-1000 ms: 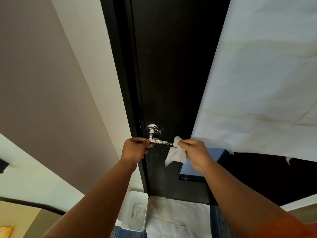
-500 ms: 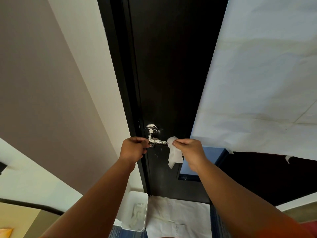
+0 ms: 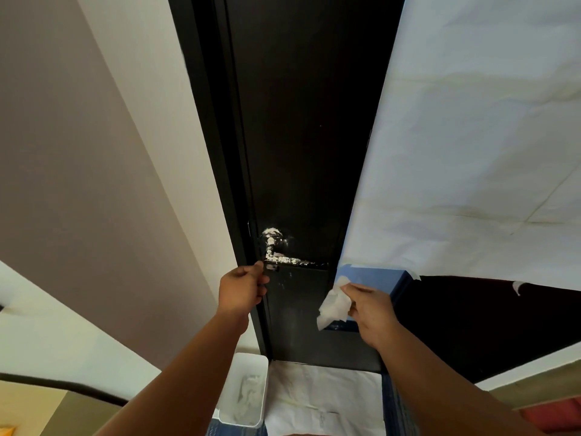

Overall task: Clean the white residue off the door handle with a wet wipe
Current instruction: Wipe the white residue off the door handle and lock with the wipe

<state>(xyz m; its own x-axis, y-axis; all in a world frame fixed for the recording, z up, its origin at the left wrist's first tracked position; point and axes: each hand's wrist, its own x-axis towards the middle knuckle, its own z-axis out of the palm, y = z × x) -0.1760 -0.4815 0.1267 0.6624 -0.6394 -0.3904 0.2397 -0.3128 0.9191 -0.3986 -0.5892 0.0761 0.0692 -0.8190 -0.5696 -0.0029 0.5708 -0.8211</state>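
While crusted white, door handle (image 3: 292, 260): stiff metal lever on the dark door (image 3: 308, 121), near its left edge; likely to dip under pressure, so best steadied while rubbed along the bar and round the base.
Wet wipe (image 3: 334, 302): soft, limp, light; hanging crumpled below and right of the lever, apart from it; better bunched into a pad.
Right hand (image 3: 371, 306): fingers pinched on the wipe's top corner.
Left hand (image 3: 240, 289): fingers curled on the door's edge, just below the lever.
Smears (image 3: 283, 284): faint white flecks under the lever.
Paper sheet (image 3: 471, 152): hung to the right, near the lever's tip.
Bin (image 3: 243, 391): white, on the floor below, crumpled white scraps inside.
In the way: nothing between wipe and lever.
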